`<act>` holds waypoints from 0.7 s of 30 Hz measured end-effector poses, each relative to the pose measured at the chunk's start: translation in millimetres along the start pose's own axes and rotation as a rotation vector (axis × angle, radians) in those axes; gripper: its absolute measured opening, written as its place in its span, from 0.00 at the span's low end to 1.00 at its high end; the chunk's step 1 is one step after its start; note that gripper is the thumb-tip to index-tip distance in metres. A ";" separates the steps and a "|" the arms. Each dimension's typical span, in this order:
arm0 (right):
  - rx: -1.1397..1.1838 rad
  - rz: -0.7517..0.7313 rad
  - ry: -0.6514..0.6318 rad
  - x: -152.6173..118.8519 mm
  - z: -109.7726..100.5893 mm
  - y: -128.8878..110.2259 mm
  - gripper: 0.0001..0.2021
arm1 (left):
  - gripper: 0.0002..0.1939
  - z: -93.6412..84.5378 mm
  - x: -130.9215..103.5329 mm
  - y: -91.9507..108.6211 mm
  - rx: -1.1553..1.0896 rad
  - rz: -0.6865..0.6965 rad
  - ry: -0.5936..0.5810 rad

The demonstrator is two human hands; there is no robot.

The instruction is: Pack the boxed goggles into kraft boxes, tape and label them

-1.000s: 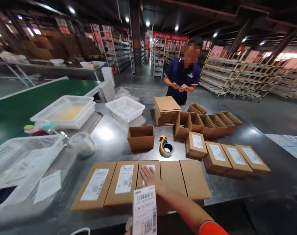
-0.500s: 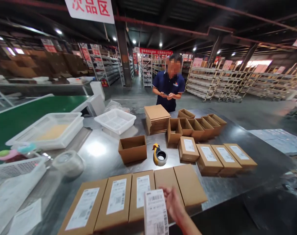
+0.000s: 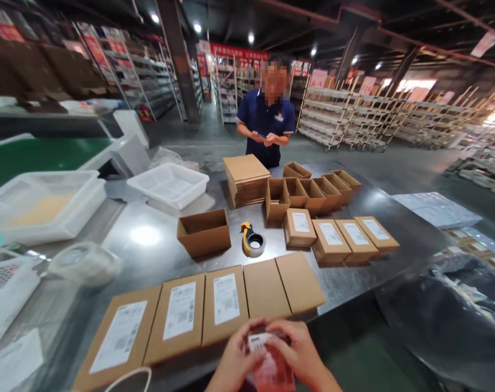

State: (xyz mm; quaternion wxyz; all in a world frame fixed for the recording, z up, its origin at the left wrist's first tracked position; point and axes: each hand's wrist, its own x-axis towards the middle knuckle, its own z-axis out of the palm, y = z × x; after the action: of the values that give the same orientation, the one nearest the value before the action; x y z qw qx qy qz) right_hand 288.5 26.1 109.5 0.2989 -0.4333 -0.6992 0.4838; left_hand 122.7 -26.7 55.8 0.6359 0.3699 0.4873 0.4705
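Observation:
At the bottom centre, my left hand (image 3: pixel 239 354) and my right hand (image 3: pixel 298 348) are closed round a printed label (image 3: pixel 260 341), whose lower part looks reddish. Both thumbs press on its face. Just beyond them lies a row of closed brown boxes (image 3: pixel 266 288); the three on the left bear white labels (image 3: pixel 226 299), and the two on the right have bare tops. Behind the row a tape dispenser (image 3: pixel 254 243) with a yellow part lies on the metal table, beside an open brown box (image 3: pixel 203 234).
Labelled boxes (image 3: pixel 331 239) and open boxes (image 3: pixel 277 200) stand at the right, near a cardboard stack (image 3: pixel 247 177). White trays (image 3: pixel 171 185) and a clear tape roll (image 3: pixel 81 264) are at the left. A person (image 3: pixel 266 117) stands across the table (image 3: pixel 149 256).
My left hand has come into view and both hands now grip the label, lower and nearer to me. The camera view has shifted right and down. A white loop shows at the bottom left.

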 end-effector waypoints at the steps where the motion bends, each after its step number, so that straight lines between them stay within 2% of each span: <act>1: -0.005 -0.015 0.011 -2.4 1.2 1.2 0.05 | 0.37 1.9 2.9 3.3 0.011 -0.033 0.016; 3: -0.003 -0.035 0.065 -2.3 1.8 8.6 0.06 | 0.31 8.2 6.8 6.1 0.055 -0.090 0.071; 6: -0.013 -0.011 0.123 17.9 -3.0 34.9 0.08 | 0.34 23.7 6.1 -7.1 -0.012 -0.169 0.132; 8: -0.066 0.025 0.150 48.7 -7.7 59.5 0.10 | 0.37 35.4 1.7 -27.1 -0.132 -0.250 0.137; 12: -0.167 0.024 0.177 130.8 -7.6 103.1 0.08 | 0.37 51.4 -4.5 -68.8 -0.429 -0.401 0.137; 15: -0.278 0.000 0.171 173.8 3.0 120.8 0.06 | 0.33 55.7 1.1 -83.0 -0.554 -0.512 0.203; 18: -0.395 -0.045 0.148 186.7 12.7 129.5 0.05 | 0.27 56.8 7.1 -87.2 -0.561 -0.572 0.240; 21: -0.478 -0.110 0.101 179.7 14.1 133.4 0.08 | 0.26 55.4 0.5 -92.9 -0.417 -0.626 0.142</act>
State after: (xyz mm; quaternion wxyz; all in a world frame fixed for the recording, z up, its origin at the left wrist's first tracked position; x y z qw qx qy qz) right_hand 238.9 201.9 -20.6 0.2484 -0.4768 -0.8003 0.2654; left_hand 198.5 -53.3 -16.7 0.7749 0.0323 0.5134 0.3673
